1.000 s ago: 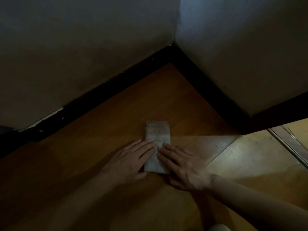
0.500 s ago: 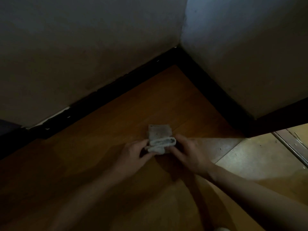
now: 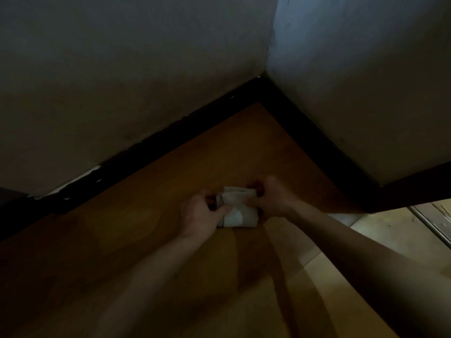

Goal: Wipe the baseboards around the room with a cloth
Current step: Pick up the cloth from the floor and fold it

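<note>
Bare wooden floor (image 3: 185, 176) lies open from the cloth (image 3: 240, 215) to the far corner, giving free passage to the black baseboard (image 3: 170, 135) on either side. Two walls (image 3: 122, 81) shut that corner in. The left hand (image 3: 200, 215) and right hand (image 3: 275, 198) grip the cloth's sides — blocking them. Forearms (image 3: 146, 276) cross the near floor.

cloth (image 3: 238, 208), centre of frame: both ends covered by the hands; underside hidden.
left hand (image 3: 200, 213): fingertips curled behind the cloth's end, out of sight; forearm cut off at the bottom edge.
right hand (image 3: 273, 196): fingertips hidden the same way; forearm cut off at the lower right.
baseboard (image 3: 170, 152): too dark for surface detail; cut off at the left edge.
floor track (image 3: 429, 223), right edge: cut off, blurred.
dark shape (image 3: 7, 196), left edge: cannot be identified.
</note>
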Tool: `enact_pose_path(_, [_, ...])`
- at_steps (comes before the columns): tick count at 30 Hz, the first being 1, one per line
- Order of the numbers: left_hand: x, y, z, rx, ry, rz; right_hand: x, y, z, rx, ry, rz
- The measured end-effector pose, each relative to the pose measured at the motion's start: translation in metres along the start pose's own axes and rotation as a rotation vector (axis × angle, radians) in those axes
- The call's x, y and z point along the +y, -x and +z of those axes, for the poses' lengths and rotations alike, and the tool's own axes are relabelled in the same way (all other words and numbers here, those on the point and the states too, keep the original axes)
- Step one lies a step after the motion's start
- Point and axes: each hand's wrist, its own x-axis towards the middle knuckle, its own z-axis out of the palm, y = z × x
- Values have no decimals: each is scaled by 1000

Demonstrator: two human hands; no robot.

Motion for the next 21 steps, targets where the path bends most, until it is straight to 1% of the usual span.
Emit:
enact_pose_path(4, [2,1,0,-58,97,-29,-6,-14,-9,-158,146,-3])
enact_pose_path(8, [3,6,-3,-71,41,100,-8,-18,-2,-284,218,27])
enact_pose_path(13, [-3,11,-15,-218,161,184,-13,4,2,-482,71,19])
enact_pose_path(16, [-5,13,-26,-248,222,228,-13,14,1,-530,-43,1])
enact_pose_path(19, [-2,15,-44,-247,244,269,-18,20,1,-580,-218,20])
enact_pose_path(21, [-1,14,-61,-240,257,286,-30,21,0,-540,-258,7])
